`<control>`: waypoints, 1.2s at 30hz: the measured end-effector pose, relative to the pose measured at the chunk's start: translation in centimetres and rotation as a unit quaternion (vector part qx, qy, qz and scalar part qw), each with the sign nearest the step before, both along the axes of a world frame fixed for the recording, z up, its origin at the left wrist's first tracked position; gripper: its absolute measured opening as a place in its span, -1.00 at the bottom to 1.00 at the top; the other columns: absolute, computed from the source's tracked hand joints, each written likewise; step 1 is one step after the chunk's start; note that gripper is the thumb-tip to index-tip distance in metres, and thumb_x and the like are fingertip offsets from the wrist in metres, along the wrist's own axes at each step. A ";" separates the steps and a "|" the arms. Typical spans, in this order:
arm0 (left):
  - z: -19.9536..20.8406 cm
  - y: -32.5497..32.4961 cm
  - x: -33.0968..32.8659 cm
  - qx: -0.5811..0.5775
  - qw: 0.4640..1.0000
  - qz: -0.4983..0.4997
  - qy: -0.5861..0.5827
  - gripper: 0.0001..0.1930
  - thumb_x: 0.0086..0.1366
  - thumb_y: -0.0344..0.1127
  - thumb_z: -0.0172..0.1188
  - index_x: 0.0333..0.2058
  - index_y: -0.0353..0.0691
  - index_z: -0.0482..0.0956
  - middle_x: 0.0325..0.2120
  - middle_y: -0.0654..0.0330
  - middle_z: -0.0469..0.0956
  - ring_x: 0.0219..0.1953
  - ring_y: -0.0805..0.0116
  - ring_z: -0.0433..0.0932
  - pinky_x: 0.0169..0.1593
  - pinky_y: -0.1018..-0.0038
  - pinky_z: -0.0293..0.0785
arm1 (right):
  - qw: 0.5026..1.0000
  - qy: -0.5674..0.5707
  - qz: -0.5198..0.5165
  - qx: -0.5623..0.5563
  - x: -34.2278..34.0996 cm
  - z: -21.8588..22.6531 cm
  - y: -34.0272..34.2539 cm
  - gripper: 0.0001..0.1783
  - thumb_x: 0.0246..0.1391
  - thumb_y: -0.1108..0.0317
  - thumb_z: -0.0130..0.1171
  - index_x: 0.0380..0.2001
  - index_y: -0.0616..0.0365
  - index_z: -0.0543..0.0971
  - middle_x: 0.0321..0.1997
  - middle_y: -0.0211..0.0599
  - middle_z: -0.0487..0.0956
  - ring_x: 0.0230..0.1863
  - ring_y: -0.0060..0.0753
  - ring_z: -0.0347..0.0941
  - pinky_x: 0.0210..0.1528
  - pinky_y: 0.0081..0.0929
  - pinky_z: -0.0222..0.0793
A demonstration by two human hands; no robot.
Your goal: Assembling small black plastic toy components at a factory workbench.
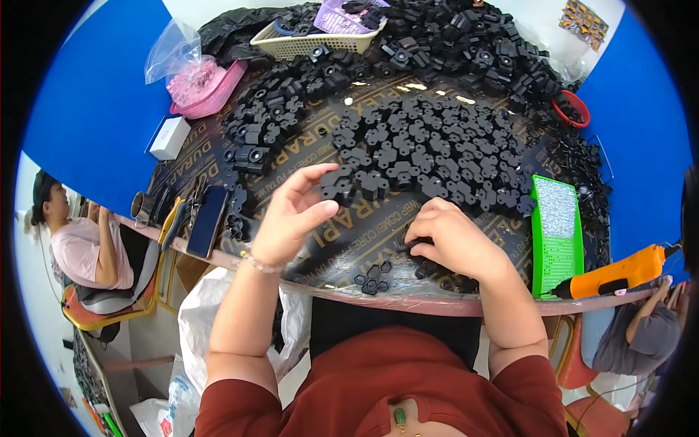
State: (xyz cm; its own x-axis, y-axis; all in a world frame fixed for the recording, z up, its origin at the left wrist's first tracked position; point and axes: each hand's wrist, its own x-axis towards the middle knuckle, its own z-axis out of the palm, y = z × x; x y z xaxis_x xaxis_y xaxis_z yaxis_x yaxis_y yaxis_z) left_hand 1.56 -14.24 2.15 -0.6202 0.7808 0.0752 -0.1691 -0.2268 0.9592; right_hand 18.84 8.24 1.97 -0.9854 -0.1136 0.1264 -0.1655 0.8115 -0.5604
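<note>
Oval green pendant [400, 416], lobed black pieces [421, 157]

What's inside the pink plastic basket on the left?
Small pink pieces lie heaped in the pink plastic basket, with a clear plastic bag above; whatever lies beneath them is hidden.

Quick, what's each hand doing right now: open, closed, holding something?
Left hand: thumb and fingers apart, a black plastic part beside their tips; can't tell if held.
Right hand: fingers curled; can't tell if holding anything.
</note>
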 end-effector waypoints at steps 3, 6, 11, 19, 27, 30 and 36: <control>-0.6 2.6 0.9 0.059 0.990 -0.060 -0.112 -0.46 0.29 -0.27 0.20 0.19 -0.35 0.34 0.04 0.00 0.50 0.04 0.12 0.57 0.09 0.32 0.54 | 0.992 0.044 -0.052 -0.107 -0.1 0.9 0.2 -0.77 -0.07 0.46 0.37 -0.26 0.16 0.66 -0.29 -0.28 0.63 -0.12 -0.20 0.49 -0.01 -0.34 0.41; -2.0 4.9 1.5 0.134 0.948 -0.086 -0.274 -0.52 0.29 -0.27 0.18 0.13 -0.32 0.37 0.00 0.00 0.55 0.04 0.11 0.57 0.11 0.32 0.52 | 0.890 0.047 -0.166 -0.421 -0.3 0.5 0.2 -0.70 0.07 0.56 0.26 -0.08 0.24 0.57 -0.22 -0.36 0.63 -0.18 -0.58 0.52 -0.09 -0.52 0.46; -4.3 6.6 2.7 0.151 0.948 -0.083 -0.268 -0.55 0.22 -0.47 0.13 0.11 -0.31 0.40 0.02 0.03 0.54 0.07 0.17 0.56 0.19 0.29 0.49 | 0.735 0.044 -0.160 -0.658 -0.9 -0.3 0.2 -0.68 0.15 0.46 0.29 -0.04 0.21 0.50 -0.18 -0.31 0.62 -0.15 -0.48 0.57 -0.19 -0.52 0.45; -5.3 6.0 2.5 0.124 0.954 -0.106 -0.251 -0.58 0.21 -0.63 0.09 0.07 -0.27 0.42 -0.02 0.08 0.56 0.04 0.14 0.60 0.13 0.26 0.59 | 0.674 0.010 -0.132 -0.727 -1.6 -1.8 -0.7 -0.70 0.17 0.47 0.28 -0.03 0.23 0.53 -0.15 -0.32 0.58 -0.25 -0.51 0.50 -0.21 -0.53 0.47; -5.6 5.7 2.8 0.115 0.959 -0.110 -0.233 -0.55 0.24 -0.58 0.16 0.12 -0.26 0.40 -0.03 0.13 0.57 -0.01 0.27 0.61 0.11 0.34 0.60 | 0.730 0.022 -0.150 -0.667 -1.6 -1.4 -0.6 -0.67 0.13 0.53 0.28 -0.01 0.26 0.56 -0.14 -0.37 0.54 -0.22 -0.57 0.49 -0.19 -0.57 0.47; -5.4 5.8 3.1 0.106 0.965 -0.125 -0.206 -0.51 0.25 -0.57 0.15 0.18 -0.26 0.38 0.00 0.12 0.56 0.04 0.28 0.58 0.15 0.34 0.54 | 0.788 0.050 -0.179 -0.587 -1.6 -1.6 -1.6 -0.60 0.06 0.59 0.29 0.02 0.24 0.55 -0.14 -0.36 0.51 -0.21 -0.59 0.48 -0.22 -0.60 0.48; -2.7 4.9 3.3 0.115 0.939 -0.201 -0.254 -0.45 0.31 -0.43 0.18 0.27 -0.30 0.33 0.13 0.06 0.45 0.15 0.26 0.47 0.28 0.33 0.35 | 0.912 0.069 -0.174 -0.365 -1.1 -1.2 -2.7 -0.55 -0.09 0.56 0.43 -0.09 0.18 0.52 -0.28 -0.39 0.50 -0.37 -0.62 0.41 -0.31 -0.60 0.43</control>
